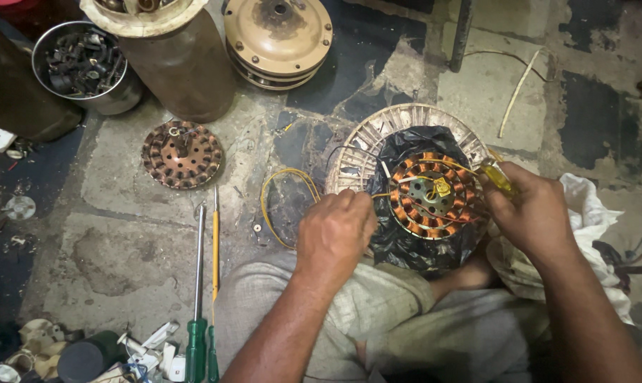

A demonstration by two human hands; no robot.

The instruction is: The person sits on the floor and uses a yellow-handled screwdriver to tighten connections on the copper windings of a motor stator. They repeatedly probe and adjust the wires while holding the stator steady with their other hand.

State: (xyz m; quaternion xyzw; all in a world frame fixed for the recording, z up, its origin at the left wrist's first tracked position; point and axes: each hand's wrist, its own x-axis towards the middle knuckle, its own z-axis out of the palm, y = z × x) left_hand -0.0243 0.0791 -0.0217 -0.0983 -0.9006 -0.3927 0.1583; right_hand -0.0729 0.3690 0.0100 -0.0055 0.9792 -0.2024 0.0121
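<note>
Head view looks down at a person seated on a cracked stone floor (pixel 122 241), knees at the bottom of the frame. Right of centre, a copper-wound stator (pixel 431 193) lies on a black plastic sheet (pixel 406 245) spread over a pale ribbed round cover (pixel 378 135). The left hand (pixel 335 230) sits at the stator's left edge, fingers curled closed and pinching something at the windings; what exactly it grips is hidden by the knuckles. A yellow wire (pixel 282 206) loops out onto the floor just left of this hand. The right hand (pixel 530 209) rests at the stator's right edge, closed around a yellow-handled tool (pixel 497 177) whose tip points toward the coils. A white cloth (pixel 594 220) lies bunched beyond the right wrist.

At lower left, two screwdrivers (pixel 204 284) with green handles lie side by side. Upper left of them rests a second, darker stator (pixel 183 154). Along the top edge stand a steel bowl (pixel 115 99) of dark small parts, a brown cylindrical canister (pixel 179 67) and a tan round motor housing (pixel 278 39).
</note>
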